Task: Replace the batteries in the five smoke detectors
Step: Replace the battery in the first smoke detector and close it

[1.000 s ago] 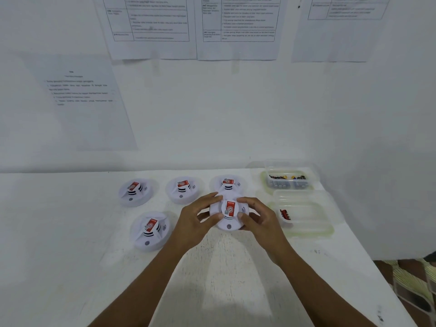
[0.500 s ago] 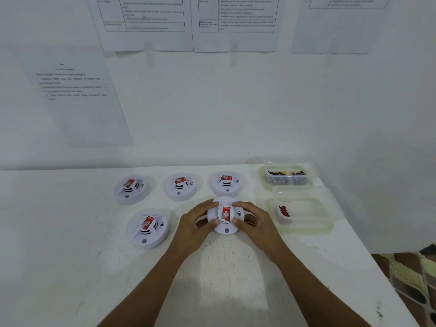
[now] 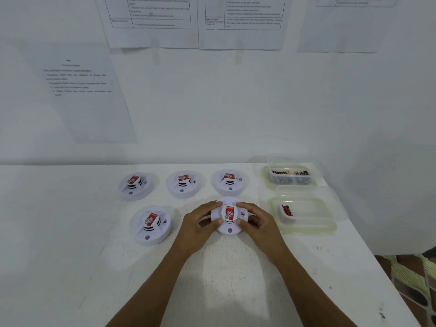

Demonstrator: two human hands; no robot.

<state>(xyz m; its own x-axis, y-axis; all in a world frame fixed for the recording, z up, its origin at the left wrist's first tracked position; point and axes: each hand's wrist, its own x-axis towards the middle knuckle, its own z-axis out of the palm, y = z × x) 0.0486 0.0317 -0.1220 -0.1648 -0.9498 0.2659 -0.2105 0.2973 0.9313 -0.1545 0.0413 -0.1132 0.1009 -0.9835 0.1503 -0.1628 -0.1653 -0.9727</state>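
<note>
near-right detector (image 3: pixel 229 217) is gripped by left hand (image 3: pixel 200 224) & right hand (image 3: pixel 258 223), fingers curled on rim; opening step, prob a twist needed next.

Front detector (image 3: pixel 223 228): white plastic, smooth, semi-matt; its red label (image 3: pixel 229 212) sl. glossy. Table (image 3: pixel 70 232): white painted top, matt, rough & scuffed. Near tub (image 3: pixel 309 228) & far tub (image 3: pixel 292 159): clear plastic, glossy, thin-walled. Wall sheets (image 3: pixel 77 102): thin matt paper. Wall (image 3: pixel 236 102): matt paint, smooth.

Free tabletop (image 3: pixel 61 260) left; detector row (image 3: pixel 184 185) behind; plastic tub (image 3: pixel 309 229) right.
</note>
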